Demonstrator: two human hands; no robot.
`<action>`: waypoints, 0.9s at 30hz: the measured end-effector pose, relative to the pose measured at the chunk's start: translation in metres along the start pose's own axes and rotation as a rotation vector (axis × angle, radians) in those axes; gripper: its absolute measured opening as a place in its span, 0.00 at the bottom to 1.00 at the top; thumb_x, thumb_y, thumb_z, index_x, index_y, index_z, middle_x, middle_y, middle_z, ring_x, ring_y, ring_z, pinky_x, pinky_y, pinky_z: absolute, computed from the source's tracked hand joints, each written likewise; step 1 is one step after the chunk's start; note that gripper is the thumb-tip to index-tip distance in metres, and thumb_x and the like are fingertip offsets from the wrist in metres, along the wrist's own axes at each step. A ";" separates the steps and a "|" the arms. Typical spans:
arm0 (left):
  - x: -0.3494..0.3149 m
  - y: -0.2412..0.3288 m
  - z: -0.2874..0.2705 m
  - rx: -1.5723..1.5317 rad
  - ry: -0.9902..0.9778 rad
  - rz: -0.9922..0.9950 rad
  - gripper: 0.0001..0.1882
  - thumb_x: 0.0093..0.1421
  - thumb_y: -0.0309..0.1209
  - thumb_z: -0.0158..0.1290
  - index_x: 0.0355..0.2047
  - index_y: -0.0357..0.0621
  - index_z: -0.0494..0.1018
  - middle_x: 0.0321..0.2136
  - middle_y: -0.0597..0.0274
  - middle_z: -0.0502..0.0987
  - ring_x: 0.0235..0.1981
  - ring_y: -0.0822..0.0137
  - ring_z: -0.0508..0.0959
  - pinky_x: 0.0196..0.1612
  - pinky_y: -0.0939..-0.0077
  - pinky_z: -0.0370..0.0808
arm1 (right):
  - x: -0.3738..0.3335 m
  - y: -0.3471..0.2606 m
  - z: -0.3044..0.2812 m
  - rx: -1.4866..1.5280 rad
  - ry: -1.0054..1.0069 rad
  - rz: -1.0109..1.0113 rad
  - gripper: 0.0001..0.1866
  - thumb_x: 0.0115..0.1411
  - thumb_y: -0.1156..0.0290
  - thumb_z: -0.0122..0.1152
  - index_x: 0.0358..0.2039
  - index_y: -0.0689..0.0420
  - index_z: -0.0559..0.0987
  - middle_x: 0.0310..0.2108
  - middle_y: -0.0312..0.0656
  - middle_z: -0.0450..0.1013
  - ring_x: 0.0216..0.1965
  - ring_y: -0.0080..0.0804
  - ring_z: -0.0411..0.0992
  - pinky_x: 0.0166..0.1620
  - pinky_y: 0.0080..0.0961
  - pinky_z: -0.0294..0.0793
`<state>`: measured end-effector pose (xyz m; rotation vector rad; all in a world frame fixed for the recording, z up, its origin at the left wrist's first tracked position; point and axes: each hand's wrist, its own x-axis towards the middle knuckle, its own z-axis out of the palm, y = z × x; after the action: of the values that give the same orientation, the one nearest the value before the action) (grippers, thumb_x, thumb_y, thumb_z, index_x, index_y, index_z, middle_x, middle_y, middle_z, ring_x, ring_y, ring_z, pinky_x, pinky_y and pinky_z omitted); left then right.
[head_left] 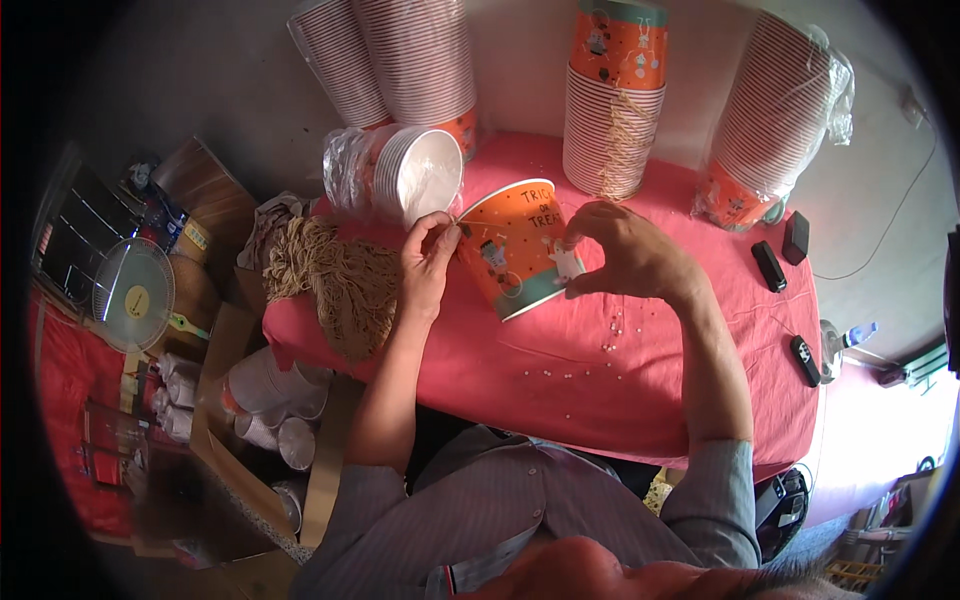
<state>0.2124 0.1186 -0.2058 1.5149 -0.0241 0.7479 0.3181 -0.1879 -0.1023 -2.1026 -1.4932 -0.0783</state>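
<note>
An orange paper bucket (515,250) with a green band at its base and small printed figures is tilted above the pink-red tablecloth (470,370). At its upper left rim, my left hand (428,258) pinches with thumb and fingertips, and a thin pale cord seems to run there. My right hand (635,255) curves around the bucket's right side, fingers above and thumb near the base. Left of my left forearm, a bundle of tan cords (335,285) hangs over the table edge. Small white beads (612,335) lie scattered below the right hand.
Plastic-wrapped white buckets (420,170) lie on their side behind the left hand. Tall bucket stacks (615,120) stand along the back, another wrapped stack (775,120) at right. Small black devices (768,266) sit on the right. A cardboard box (325,460) with cups stands lower left.
</note>
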 end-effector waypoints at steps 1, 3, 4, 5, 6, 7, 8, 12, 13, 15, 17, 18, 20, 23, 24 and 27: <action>0.001 -0.004 -0.002 0.000 0.002 0.001 0.11 0.75 0.33 0.62 0.52 0.41 0.79 0.42 0.71 0.79 0.44 0.78 0.76 0.50 0.81 0.73 | 0.001 -0.001 0.002 0.000 -0.001 -0.002 0.29 0.45 0.62 0.88 0.46 0.58 0.84 0.49 0.46 0.81 0.56 0.47 0.77 0.60 0.41 0.77; 0.002 -0.012 -0.007 -0.050 0.023 -0.007 0.10 0.75 0.33 0.62 0.51 0.42 0.80 0.43 0.71 0.80 0.45 0.78 0.76 0.50 0.80 0.74 | 0.003 -0.003 0.006 0.062 -0.016 0.046 0.29 0.45 0.64 0.87 0.46 0.58 0.84 0.48 0.45 0.81 0.55 0.48 0.78 0.60 0.42 0.78; 0.000 -0.016 -0.010 -0.048 0.025 -0.008 0.10 0.75 0.33 0.62 0.51 0.42 0.80 0.43 0.71 0.80 0.45 0.78 0.76 0.50 0.80 0.74 | 0.006 -0.005 0.007 0.063 -0.017 0.045 0.29 0.45 0.64 0.87 0.46 0.58 0.84 0.48 0.45 0.81 0.55 0.48 0.78 0.60 0.42 0.78; -0.003 -0.018 -0.010 -0.089 0.035 -0.088 0.10 0.75 0.33 0.61 0.51 0.42 0.80 0.43 0.70 0.80 0.45 0.78 0.76 0.50 0.80 0.74 | 0.008 -0.006 0.007 0.068 -0.030 0.046 0.29 0.45 0.65 0.87 0.47 0.59 0.83 0.48 0.45 0.81 0.55 0.48 0.78 0.60 0.42 0.78; -0.004 -0.019 -0.010 -0.130 0.047 -0.168 0.09 0.75 0.33 0.61 0.50 0.42 0.80 0.44 0.70 0.81 0.46 0.78 0.77 0.50 0.79 0.74 | 0.008 -0.007 0.007 0.073 -0.043 0.048 0.29 0.45 0.67 0.86 0.47 0.59 0.83 0.48 0.45 0.81 0.54 0.49 0.78 0.59 0.42 0.78; -0.004 -0.021 -0.010 -0.130 0.046 -0.170 0.09 0.75 0.33 0.61 0.50 0.42 0.80 0.44 0.70 0.81 0.46 0.78 0.77 0.50 0.79 0.74 | 0.008 -0.008 0.007 0.073 -0.044 0.050 0.29 0.45 0.67 0.86 0.47 0.59 0.83 0.48 0.45 0.81 0.54 0.49 0.78 0.59 0.42 0.78; -0.003 -0.018 -0.007 -0.111 0.080 -0.092 0.10 0.75 0.32 0.61 0.52 0.41 0.80 0.46 0.69 0.81 0.47 0.76 0.78 0.52 0.79 0.75 | 0.008 -0.008 0.006 0.074 -0.052 0.041 0.28 0.45 0.67 0.86 0.47 0.59 0.83 0.48 0.45 0.82 0.54 0.49 0.78 0.59 0.42 0.78; -0.004 -0.010 0.004 0.065 0.148 0.122 0.13 0.75 0.30 0.60 0.54 0.37 0.79 0.50 0.64 0.82 0.51 0.73 0.79 0.56 0.77 0.76 | 0.009 -0.011 0.006 0.090 -0.081 0.041 0.28 0.46 0.68 0.85 0.47 0.59 0.83 0.48 0.45 0.82 0.54 0.49 0.79 0.59 0.42 0.78; -0.004 -0.016 -0.002 0.055 0.120 0.099 0.13 0.75 0.29 0.59 0.55 0.35 0.79 0.51 0.62 0.82 0.52 0.72 0.79 0.58 0.76 0.75 | 0.008 -0.012 0.006 0.089 -0.081 0.041 0.28 0.46 0.68 0.85 0.47 0.59 0.83 0.48 0.45 0.82 0.54 0.49 0.79 0.59 0.42 0.78; -0.002 -0.023 -0.015 0.091 0.098 0.159 0.11 0.75 0.28 0.59 0.53 0.35 0.79 0.50 0.63 0.82 0.51 0.73 0.79 0.58 0.77 0.75 | 0.009 -0.015 0.007 0.108 -0.060 0.012 0.28 0.46 0.67 0.85 0.47 0.59 0.83 0.48 0.45 0.82 0.53 0.48 0.79 0.58 0.42 0.79; -0.002 -0.028 -0.021 0.124 0.074 0.217 0.10 0.75 0.28 0.59 0.51 0.35 0.79 0.49 0.64 0.82 0.51 0.74 0.79 0.57 0.78 0.74 | 0.009 -0.017 0.006 0.139 -0.061 0.016 0.28 0.46 0.67 0.85 0.47 0.59 0.83 0.48 0.46 0.82 0.52 0.48 0.80 0.57 0.42 0.80; -0.002 -0.028 -0.022 0.096 0.067 0.197 0.08 0.75 0.27 0.58 0.50 0.36 0.79 0.47 0.66 0.82 0.50 0.74 0.79 0.57 0.79 0.74 | 0.009 -0.018 0.005 0.171 -0.061 0.022 0.28 0.46 0.67 0.85 0.48 0.59 0.84 0.48 0.46 0.82 0.52 0.47 0.80 0.56 0.42 0.80; -0.003 -0.026 -0.022 0.068 0.060 0.177 0.07 0.75 0.27 0.58 0.49 0.36 0.79 0.45 0.67 0.81 0.49 0.75 0.78 0.56 0.80 0.73 | 0.009 -0.017 0.004 0.163 -0.069 0.021 0.28 0.46 0.67 0.85 0.48 0.60 0.84 0.48 0.46 0.82 0.51 0.46 0.81 0.56 0.41 0.81; -0.004 -0.023 -0.021 0.048 0.028 0.168 0.05 0.74 0.25 0.57 0.46 0.38 0.78 0.42 0.69 0.80 0.45 0.77 0.78 0.52 0.81 0.74 | 0.007 -0.011 0.002 0.171 -0.068 0.014 0.28 0.47 0.67 0.85 0.47 0.60 0.84 0.47 0.45 0.82 0.50 0.45 0.81 0.55 0.40 0.81; -0.005 -0.023 -0.021 0.052 0.010 0.143 0.05 0.74 0.26 0.58 0.47 0.39 0.78 0.41 0.70 0.80 0.44 0.79 0.77 0.50 0.82 0.73 | 0.007 -0.009 0.003 0.187 -0.060 0.010 0.28 0.47 0.67 0.86 0.47 0.60 0.84 0.47 0.45 0.82 0.50 0.44 0.81 0.55 0.39 0.81; -0.008 -0.020 -0.017 0.030 0.015 0.132 0.06 0.74 0.27 0.58 0.48 0.40 0.77 0.40 0.72 0.79 0.40 0.81 0.76 0.44 0.83 0.72 | 0.007 -0.008 0.001 0.183 -0.039 0.003 0.27 0.47 0.68 0.86 0.46 0.60 0.84 0.45 0.44 0.82 0.48 0.42 0.81 0.54 0.37 0.81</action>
<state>0.2082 0.1328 -0.2291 1.5468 -0.1029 0.8686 0.3134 -0.1798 -0.0980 -1.9703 -1.4614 0.0971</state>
